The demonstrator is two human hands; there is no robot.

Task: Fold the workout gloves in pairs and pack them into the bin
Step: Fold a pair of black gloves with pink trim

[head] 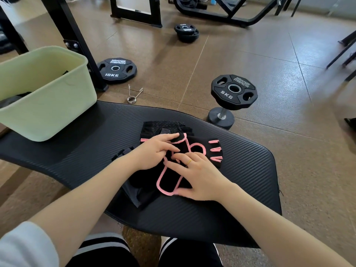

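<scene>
A black workout glove with pink trim (pixel 204 149) lies on the black bench pad (pixel 240 170) in front of me. My left hand (pixel 154 151) presses on its wrist strap with straight fingers. My right hand (pixel 196 176), wearing a gold ring, rests on the glove with fingers spread, its thumb at the pink-edged flap. A plain black glove (pixel 163 127) lies just behind, and a dark grey one (pixel 136 193) sticks out underneath. The pale green bin (pixel 63 105) stands at the bench's left end with dark gloves inside.
On the brown floor beyond the bench lie a 10 kg plate (pixel 116 70), a spring collar (pixel 133 95), a 5 kg plate on a dumbbell (pixel 231 93) and more plates (pixel 186 31). Black machine frames stand behind. My knees are under the bench's near edge.
</scene>
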